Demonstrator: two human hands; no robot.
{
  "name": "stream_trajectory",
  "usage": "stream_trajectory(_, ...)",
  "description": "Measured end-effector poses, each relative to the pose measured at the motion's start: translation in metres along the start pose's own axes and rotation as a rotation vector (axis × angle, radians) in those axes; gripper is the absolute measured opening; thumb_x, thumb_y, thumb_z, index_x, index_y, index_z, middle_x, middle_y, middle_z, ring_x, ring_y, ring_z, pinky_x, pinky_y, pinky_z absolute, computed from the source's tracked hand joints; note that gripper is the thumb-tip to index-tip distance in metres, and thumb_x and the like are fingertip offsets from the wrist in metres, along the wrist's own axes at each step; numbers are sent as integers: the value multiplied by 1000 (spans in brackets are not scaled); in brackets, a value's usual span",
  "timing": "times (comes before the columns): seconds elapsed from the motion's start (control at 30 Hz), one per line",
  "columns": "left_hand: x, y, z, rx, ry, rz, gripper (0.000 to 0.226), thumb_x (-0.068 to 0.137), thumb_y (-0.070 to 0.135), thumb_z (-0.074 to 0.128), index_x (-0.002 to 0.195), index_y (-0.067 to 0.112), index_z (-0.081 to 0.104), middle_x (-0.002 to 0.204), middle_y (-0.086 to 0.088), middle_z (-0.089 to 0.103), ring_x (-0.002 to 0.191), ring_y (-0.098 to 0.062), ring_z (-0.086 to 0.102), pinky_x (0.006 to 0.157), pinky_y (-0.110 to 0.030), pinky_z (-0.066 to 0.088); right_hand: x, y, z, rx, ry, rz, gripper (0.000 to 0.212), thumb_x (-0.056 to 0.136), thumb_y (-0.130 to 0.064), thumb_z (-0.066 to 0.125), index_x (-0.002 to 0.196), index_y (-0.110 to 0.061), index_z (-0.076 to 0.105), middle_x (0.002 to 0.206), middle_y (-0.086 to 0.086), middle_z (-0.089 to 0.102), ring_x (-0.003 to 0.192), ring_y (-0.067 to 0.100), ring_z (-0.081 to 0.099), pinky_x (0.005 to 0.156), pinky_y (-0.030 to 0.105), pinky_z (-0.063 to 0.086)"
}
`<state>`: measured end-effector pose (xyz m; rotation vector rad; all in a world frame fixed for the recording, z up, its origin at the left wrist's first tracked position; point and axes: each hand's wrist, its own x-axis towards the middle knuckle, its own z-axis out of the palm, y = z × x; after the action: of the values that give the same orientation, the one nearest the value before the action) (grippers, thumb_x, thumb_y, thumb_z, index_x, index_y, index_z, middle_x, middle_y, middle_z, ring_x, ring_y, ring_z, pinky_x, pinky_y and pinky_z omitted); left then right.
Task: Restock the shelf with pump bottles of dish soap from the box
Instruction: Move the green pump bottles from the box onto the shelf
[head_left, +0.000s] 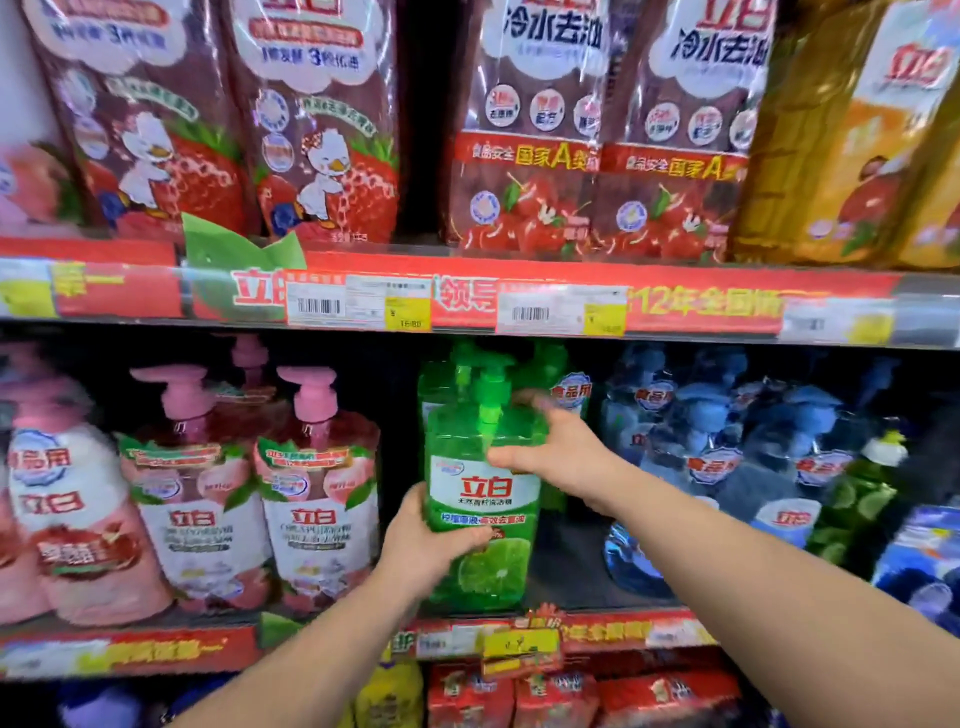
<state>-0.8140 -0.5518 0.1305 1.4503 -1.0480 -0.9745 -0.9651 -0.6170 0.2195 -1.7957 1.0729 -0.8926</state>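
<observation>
Upper shelf, left to right: strawberry refill pouches (322, 130) with a cartoon duck, then fruit-printed pouches (623, 130) reading 冷水去油 and 国家A, then a yellow-orange pouch (852, 135) cut off by the frame edge. Shelf strip (467, 299) below: red, 立白 legible, carrying two barcode price tags (358, 309) whose figures are too blurred to read. Middle shelf, left: pink pump bottles (317, 488), 立白 on white labels, smaller print illegible. Centre: the left hand (423, 543), forearm rising from below, grips the lower left side of the green pump bottle (483, 499), thumb laid across its label. That bottle stands upright at the shelf front in the green row, with a lime slice pictured and 立白 in red. Further green bottles behind it are mostly hidden, and whether its base touches the shelf cannot be told. The right hand (563, 452) holds the bottle's right shoulder, thumb on the front, fingers blurred behind. The hands are apart, both clamped on the one bottle. Right: blue pump bottles (727, 447), stickers reading 食品用, badly blurred.
</observation>
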Motion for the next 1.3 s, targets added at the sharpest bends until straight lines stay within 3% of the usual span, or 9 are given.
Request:
stream_trajectory(0.13,13,-13,5,-4,64,-5,60,60,-2,84,111,10,56,104,-14,70,96,-30,67,88,-51,52,12,17,6,-29,-60,8,72,71,-7,80,132,-16,43,106,-2,61,88,6,62,69,4,48)
stream_trajectory(0.2,19,-16,8,3,82,-2,59,61,-2,84,112,9,55,107,-15,68,99,-30,65,90,-50,52,15,23,10,-37,-39,-14,76,71,-7,80,136,-14,41,119,7,59,100,16,61,79,12,50)
stream_trajectory(0.33,24,-18,10,111,81,41,65,63,7,84,118,10,49,112,-10,64,105,-25,62,94,-42,50,8,47,18,-54,97,-43,86,63,-10,85,132,-17,34,114,1,59,95,7,59,73,-3,40)
stream_trajectory(0.4,18,-27,8,203,85,30,72,65,12,84,125,8,44,116,-8,61,109,-23,59,96,-39,48,-3,66,25,-102,94,42,86,61,-16,87,129,-17,35,114,0,58,105,10,57,86,8,39)
stream_trajectory(0.5,3,-48,4,472,-40,-83,92,70,28,79,141,3,27,137,-15,48,126,-27,47,105,-41,41,-9,87,35,-232,44,170,74,66,-26,85,125,-10,44,125,7,57,119,19,52,96,24,40)
stream_trajectory(0.63,-9,-65,0,1095,-199,-91,112,75,60,62,148,4,-2,157,-12,13,143,-26,17,118,-34,19,-3,90,42,-237,62,186,64,66,-29,84,116,-15,48,122,2,62,113,18,57,97,34,45)
stream_trajectory(0.87,-3,-66,1,1494,-399,-27,87,92,52,42,147,-1,1,157,-21,2,145,-34,5,119,-40,13,22,89,50,-303,88,172,60,72,-31,80,119,-10,48,123,6,64,115,23,59,94,33,45)
stream_trajectory(1.0,1,-66,-6,1527,-413,25,71,98,39,37,148,1,4,157,-19,4,146,-30,8,118,-38,16,35,89,49,-425,76,194,71,74,-42,76,126,-7,43,124,10,63,114,29,59,93,36,48)
stream_trajectory(1.3,4,-67,-10,1536,-440,78,63,99,28,36,148,2,6,158,-17,5,146,-29,8,117,-36,16,48,88,50,-440,70,224,70,73,-37,78,122,-2,42,127,14,57,119,28,53,95,35,43)
